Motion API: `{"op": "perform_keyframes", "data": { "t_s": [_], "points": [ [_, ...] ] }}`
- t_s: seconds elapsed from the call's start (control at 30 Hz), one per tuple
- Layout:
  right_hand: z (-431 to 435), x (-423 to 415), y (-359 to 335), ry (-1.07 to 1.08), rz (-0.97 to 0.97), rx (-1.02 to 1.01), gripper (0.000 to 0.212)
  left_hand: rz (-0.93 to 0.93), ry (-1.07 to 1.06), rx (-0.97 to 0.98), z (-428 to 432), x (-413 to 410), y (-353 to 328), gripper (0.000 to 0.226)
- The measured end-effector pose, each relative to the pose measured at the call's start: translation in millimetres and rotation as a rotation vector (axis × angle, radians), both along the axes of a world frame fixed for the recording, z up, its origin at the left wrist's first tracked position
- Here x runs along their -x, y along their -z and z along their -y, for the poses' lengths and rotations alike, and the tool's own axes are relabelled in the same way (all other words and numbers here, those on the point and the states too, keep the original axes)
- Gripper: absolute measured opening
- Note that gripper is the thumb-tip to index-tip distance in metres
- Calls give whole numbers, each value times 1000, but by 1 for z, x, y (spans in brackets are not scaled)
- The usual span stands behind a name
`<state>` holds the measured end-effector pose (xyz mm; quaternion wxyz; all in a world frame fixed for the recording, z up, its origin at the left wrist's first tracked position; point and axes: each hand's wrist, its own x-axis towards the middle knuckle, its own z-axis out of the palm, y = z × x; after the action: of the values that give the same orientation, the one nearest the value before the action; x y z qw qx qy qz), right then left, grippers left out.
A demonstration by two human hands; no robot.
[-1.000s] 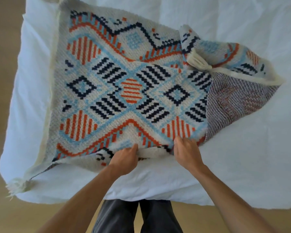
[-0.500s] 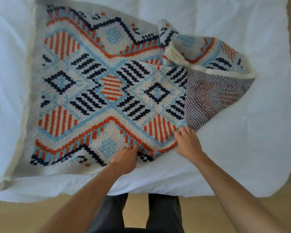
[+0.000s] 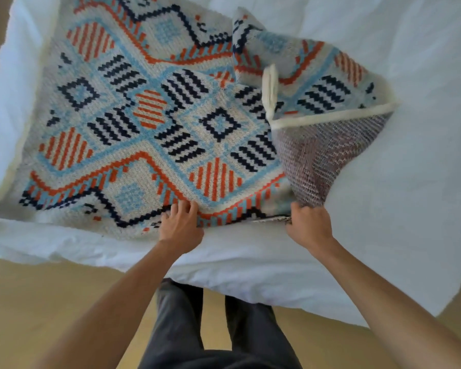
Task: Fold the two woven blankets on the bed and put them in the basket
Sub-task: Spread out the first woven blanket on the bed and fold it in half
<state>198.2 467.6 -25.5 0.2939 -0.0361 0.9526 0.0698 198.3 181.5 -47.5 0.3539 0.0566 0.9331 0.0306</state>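
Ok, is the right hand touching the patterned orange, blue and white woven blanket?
Touching. The head view shows the right hand closed on the patterned woven blanket at its near edge, where the turned-over corner starts.

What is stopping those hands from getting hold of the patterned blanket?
Nothing visible. The left hand and the right hand already rest on the near edge of the woven blanket, with only the white bedding around it. No basket is in view.
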Motion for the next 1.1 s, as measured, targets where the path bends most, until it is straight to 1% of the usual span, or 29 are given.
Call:
{"op": "perform_keyframes", "data": {
  "t_s": [0.1,0.17,0.2,0.27,0.33,0.4,0.47,0.53,0.6,0.67,0.7,0.73,0.8,0.87,0.9,0.97,1.03,1.1],
  "points": [
    [-37,-33,-2,66,106,-30,43,-5,-12,61,-17,-7,-1,54],
    [-48,-47,4,36,152,-47,54,-12,4,75,-26,-11,-1,55],
    [-47,-52,7,-10,156,-54,54,-19,31,63,-30,-14,-1,57],
    [-41,-54,16,-142,127,-21,41,-47,134,-2,-41,-21,3,58],
    [-34,-51,22,-264,92,73,32,-71,237,-60,-54,-27,6,53],
    [-29,-47,25,-320,103,186,30,-77,291,-59,-66,-32,9,49],
    [-29,-45,22,-267,122,246,28,-77,328,-27,-74,-36,10,46],
    [-34,-44,15,-160,66,251,26,-68,345,-29,-77,-37,11,39],
    [-42,-47,3,-80,-26,251,29,-38,331,-91,-79,-31,8,32],
    [-52,-58,-4,-53,-154,268,33,10,294,-183,-79,-24,3,31],
    [-55,-66,-5,-38,-161,269,33,31,293,-212,-79,-21,1,33],
    [-56,-74,-4,-26,-118,257,33,47,304,-221,-79,-20,-1,36],
    [-54,-87,3,-12,24,184,34,66,351,-179,-78,-25,-3,45],
    [-49,-95,15,-9,102,89,46,73,410,-107,-74,-36,-1,56],
    [-44,-96,18,-6,115,78,50,73,436,-76,-72,-42,1,60],
    [-35,-96,23,9,138,90,52,63,456,-22,-69,-53,3,54],
    [-30,-96,23,-57,144,78,47,52,418,20,-66,-58,5,45],
    [-33,-95,19,-119,111,36,41,89,381,27,-64,-58,7,44]
  ]
}}
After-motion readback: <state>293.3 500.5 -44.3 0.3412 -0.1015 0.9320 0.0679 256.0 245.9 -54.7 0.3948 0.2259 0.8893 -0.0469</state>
